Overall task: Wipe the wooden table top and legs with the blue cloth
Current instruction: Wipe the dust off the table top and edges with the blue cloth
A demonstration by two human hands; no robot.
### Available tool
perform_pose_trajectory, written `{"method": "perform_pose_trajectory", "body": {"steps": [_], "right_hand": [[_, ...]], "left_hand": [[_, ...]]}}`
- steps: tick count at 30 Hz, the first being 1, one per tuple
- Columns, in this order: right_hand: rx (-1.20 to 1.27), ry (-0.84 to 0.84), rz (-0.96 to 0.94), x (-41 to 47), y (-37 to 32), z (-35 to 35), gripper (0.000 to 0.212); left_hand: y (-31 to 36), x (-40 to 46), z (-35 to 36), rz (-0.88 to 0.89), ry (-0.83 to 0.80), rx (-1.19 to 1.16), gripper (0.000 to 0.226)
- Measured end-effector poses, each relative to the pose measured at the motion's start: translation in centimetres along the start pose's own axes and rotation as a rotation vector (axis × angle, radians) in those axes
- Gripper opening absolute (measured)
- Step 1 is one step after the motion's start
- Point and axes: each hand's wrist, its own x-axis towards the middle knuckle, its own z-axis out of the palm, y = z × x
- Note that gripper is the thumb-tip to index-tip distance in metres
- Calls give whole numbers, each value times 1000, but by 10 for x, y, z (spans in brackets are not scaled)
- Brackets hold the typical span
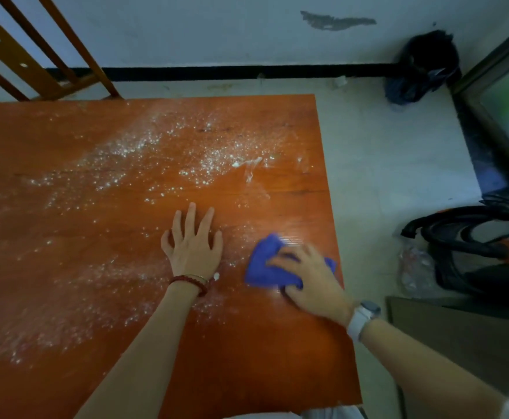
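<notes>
A blue cloth [270, 264], bunched under the curled fingers of the right hand [310, 279], presses the table [66, 267] near its right edge. Beside the cloth, the left hand [193, 243] lies flat, fingers spread. White powder [162, 152] remains farther in; long overlapping strokes would probably gather it best.

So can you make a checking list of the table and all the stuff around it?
Surface: orange-brown wooden table top, white powder scattered widely; strip near right edge looks wiped.
Job's things: crumpled blue cloth on table near right edge.
Clutter: nothing seen on the table.
Hands: left hand flat on table; right hand grips cloth.
Cables: coiled black hose on floor, right.
Surroundings: wooden slatted chair, black bag, white wall.
</notes>
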Motion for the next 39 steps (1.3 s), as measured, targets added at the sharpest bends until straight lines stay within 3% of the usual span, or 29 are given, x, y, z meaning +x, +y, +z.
{"method": "perform_pose_trajectory", "body": {"steps": [2,3,7,10,12,16,20,22,23,25,28,31,33,35,37,39], "right_hand": [[292,-153,78,-25,-8,-5,48],[385,-139,124,-29,-8,-13,47],[350,254,164,-4,10,-51,53],[168,361,216,22,30,-54,53],[3,331,222,22,34,-37,52],[-223,297,35,-30,16,20,52],[-130,102,-263,-107,-21,79,51],[93,-54,-327,-137,-34,85,49],[227,-69,-288,-144,-35,79,50],[345,70,-155,-146,-31,55,50],[218,412,68,-127,-9,23,51],[46,471,359,-114,-6,33,55],[-171,407,284,-127,-25,68,57],[-253,265,-5,-153,-53,109,55],[-93,5,-225,-176,-78,133,50],[161,-206,-226,-185,-88,133,50]], "left_hand": [[1,1,0,4,5,8,50],[1,1,0,9,-1,17,50],[4,-11,-5,2,14,0,53],[4,-37,-3,0,50,-14,52],[4,-62,3,-28,59,-41,52],[-4,-125,25,-108,81,-72,51],[-20,-186,51,-203,86,-83,52],[-30,-208,62,-242,95,-77,51],[-35,-218,66,-255,95,-68,51],[-43,-232,73,-240,99,-39,50],[-50,-242,77,-183,111,-5,53],[-56,-242,74,-164,107,-7,57],[-63,-243,71,-132,109,8,54],[-74,-244,66,-86,101,15,49],[-84,-244,59,-40,79,-7,45],[-91,-244,51,-10,44,-43,44]]}}
